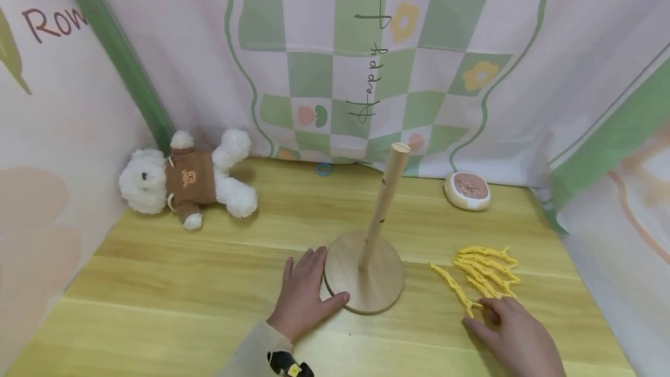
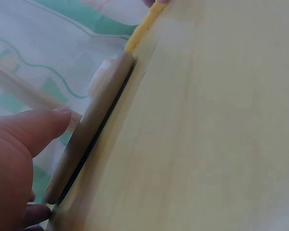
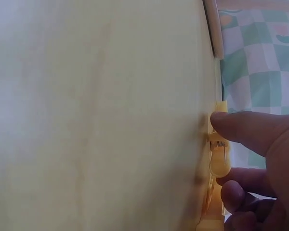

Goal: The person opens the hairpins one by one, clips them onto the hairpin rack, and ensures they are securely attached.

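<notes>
A wooden post (image 1: pixel 384 202) stands on a round wooden base (image 1: pixel 384 292). My left hand (image 1: pixel 302 301) rests against the base's near-left rim, thumb on its edge and fingers extended along the side. In the left wrist view the thumb (image 2: pixel 43 127) lies above the base (image 2: pixel 94 130). My right hand (image 1: pixel 515 333) pinches the near end of a yellow branch-shaped clip (image 1: pixel 454 288) between thumb and fingertips. A small metal spring shows on this clip (image 3: pixel 220 159) in the right wrist view. Just beyond the hand lie several similar yellow pieces (image 1: pixel 484 266).
A white plush toy (image 1: pixel 191 182) in a brown top lies at the back left. Near the back curtain (image 1: pixel 366 45) are a small blue ring (image 1: pixel 324 169) and a white-and-pink device (image 1: pixel 467 191). Everything stands on a wood-grain table (image 1: pixel 183 284).
</notes>
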`<control>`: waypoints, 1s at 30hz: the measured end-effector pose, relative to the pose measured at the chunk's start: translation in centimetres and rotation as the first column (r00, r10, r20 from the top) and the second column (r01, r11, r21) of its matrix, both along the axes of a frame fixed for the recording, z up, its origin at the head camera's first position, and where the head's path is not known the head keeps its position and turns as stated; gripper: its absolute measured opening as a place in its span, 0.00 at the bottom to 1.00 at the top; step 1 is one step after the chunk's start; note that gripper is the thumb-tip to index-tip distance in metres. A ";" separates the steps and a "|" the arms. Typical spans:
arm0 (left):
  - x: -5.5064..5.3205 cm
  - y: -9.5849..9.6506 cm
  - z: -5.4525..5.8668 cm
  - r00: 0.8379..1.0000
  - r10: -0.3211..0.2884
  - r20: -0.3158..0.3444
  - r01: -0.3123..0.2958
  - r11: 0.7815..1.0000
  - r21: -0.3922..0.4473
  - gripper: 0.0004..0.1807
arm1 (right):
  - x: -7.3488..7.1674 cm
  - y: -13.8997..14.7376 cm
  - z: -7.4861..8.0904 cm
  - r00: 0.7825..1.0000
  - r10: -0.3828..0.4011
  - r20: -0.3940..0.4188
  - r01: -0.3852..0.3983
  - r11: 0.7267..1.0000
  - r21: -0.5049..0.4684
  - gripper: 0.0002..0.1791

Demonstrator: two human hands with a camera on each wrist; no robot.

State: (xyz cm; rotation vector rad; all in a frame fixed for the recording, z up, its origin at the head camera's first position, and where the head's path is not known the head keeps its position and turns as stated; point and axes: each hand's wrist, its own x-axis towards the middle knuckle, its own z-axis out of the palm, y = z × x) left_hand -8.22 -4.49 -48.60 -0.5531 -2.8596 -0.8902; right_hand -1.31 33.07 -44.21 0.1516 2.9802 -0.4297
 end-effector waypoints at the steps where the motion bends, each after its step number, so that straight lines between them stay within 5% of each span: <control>1: 0.0 0.1 0.0 1.000 0.003 0.005 -0.003 1.000 -0.003 0.54 | 0.0 0.0 0.0 1.000 0.001 0.004 -0.001 1.000 0.001 0.42; 8: 0.2 0.1 0.1 0.999 0.006 0.041 -0.004 0.999 -0.041 0.54 | -0.2 -0.2 0.1 1.000 0.021 -0.010 -0.021 1.000 0.012 0.37; 13: 0.2 0.1 0.2 0.998 0.000 0.064 0.003 0.999 -0.046 0.53 | 0.1 -0.4 0.2 0.994 0.033 -0.104 -0.034 0.999 -0.008 0.33; 30: 0.1 0.2 0.3 0.996 -0.001 0.093 0.007 0.998 -0.064 0.54 | 0.7 -1.1 0.1 0.936 0.021 -0.352 -0.036 0.999 -0.037 0.23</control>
